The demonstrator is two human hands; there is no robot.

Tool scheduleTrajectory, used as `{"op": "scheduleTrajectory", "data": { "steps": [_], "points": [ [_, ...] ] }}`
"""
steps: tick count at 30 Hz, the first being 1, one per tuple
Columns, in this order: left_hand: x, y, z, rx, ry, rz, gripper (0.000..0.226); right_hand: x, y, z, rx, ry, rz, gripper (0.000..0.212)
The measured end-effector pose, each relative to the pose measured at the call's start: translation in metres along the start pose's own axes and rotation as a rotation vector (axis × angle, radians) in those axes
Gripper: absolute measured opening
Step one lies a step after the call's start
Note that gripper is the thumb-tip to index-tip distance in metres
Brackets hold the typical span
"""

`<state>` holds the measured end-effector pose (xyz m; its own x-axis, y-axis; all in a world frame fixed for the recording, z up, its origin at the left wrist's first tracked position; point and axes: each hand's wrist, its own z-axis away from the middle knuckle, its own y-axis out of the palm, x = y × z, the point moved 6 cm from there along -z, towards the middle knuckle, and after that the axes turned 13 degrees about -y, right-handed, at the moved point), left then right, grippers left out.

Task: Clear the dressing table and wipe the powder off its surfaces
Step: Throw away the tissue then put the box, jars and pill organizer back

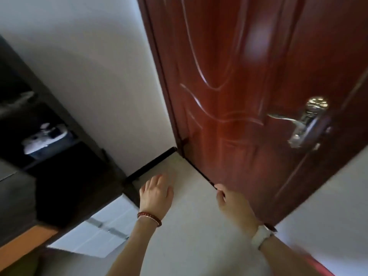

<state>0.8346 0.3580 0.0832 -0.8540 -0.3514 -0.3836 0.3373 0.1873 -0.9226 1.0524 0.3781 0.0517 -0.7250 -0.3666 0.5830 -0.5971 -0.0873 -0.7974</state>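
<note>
My left hand [157,193] hangs over the pale floor with its fingers relaxed and spread, holding nothing; a red bead bracelet sits on its wrist. My right hand [232,201] is further right, near the bottom edge of the red-brown door [229,86], with fingers loosely curled and nothing in them; a white watch band is on that wrist. No dressing table top and no powder is in view. The picture is blurred and tilted.
The door stands ajar with a silver lever handle [304,124]. A dark shelf unit [49,136] at the left holds a white and dark object. A white flat box [103,230] lies on the floor by the shelf. A white wall [89,66] is behind.
</note>
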Motion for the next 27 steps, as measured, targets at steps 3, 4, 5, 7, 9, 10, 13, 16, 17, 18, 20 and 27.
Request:
{"op": "scheduleTrajectory", "data": {
  "steps": [3, 4, 5, 7, 9, 10, 13, 16, 17, 18, 20, 27],
  "points": [
    [0.109, -0.042, 0.001, -0.039, -0.139, 0.023, 0.039, 0.088, 0.061, -0.027, 0.05, -0.13, -0.065, 0.024],
    [0.15, -0.054, 0.003, -0.053, -0.187, 0.029, 0.04, 0.119, 0.086, -0.034, 0.067, -0.18, -0.086, 0.024],
    [0.187, -0.065, 0.006, -0.06, -0.238, 0.032, 0.041, 0.146, 0.11, -0.04, 0.092, -0.225, -0.102, 0.025],
    [0.259, -0.085, 0.015, -0.069, -0.345, 0.052, 0.042, 0.198, 0.158, -0.046, 0.168, -0.291, -0.118, 0.027],
    [0.313, -0.104, 0.028, -0.087, -0.432, 0.061, 0.042, 0.241, 0.195, -0.047, 0.255, -0.325, -0.124, 0.028],
    [0.338, -0.113, 0.034, -0.097, -0.476, 0.062, 0.042, 0.26, 0.213, -0.048, 0.299, -0.334, -0.13, 0.028],
    [0.389, -0.129, 0.04, -0.128, -0.55, 0.061, 0.04, 0.306, 0.249, -0.058, 0.386, -0.372, -0.123, 0.03],
    [0.42, -0.13, 0.031, -0.111, -0.617, 0.105, 0.041, 0.335, 0.273, -0.078, 0.445, -0.406, -0.095, 0.031],
    [0.426, -0.129, 0.025, -0.111, -0.627, 0.123, 0.041, 0.342, 0.279, -0.086, 0.462, -0.419, -0.084, 0.031],
    [0.431, -0.129, 0.019, -0.113, -0.629, 0.139, 0.041, 0.348, 0.285, -0.095, 0.475, -0.43, -0.081, 0.031],
    [0.441, -0.13, 0.0, -0.116, -0.629, 0.175, 0.04, 0.359, 0.297, -0.12, 0.496, -0.436, -0.089, 0.032],
    [0.472, -0.165, -0.127, -0.168, -0.552, 0.198, 0.04, 0.396, 0.328, -0.241, 0.365, -0.484, -0.137, 0.029]
  ]
}}
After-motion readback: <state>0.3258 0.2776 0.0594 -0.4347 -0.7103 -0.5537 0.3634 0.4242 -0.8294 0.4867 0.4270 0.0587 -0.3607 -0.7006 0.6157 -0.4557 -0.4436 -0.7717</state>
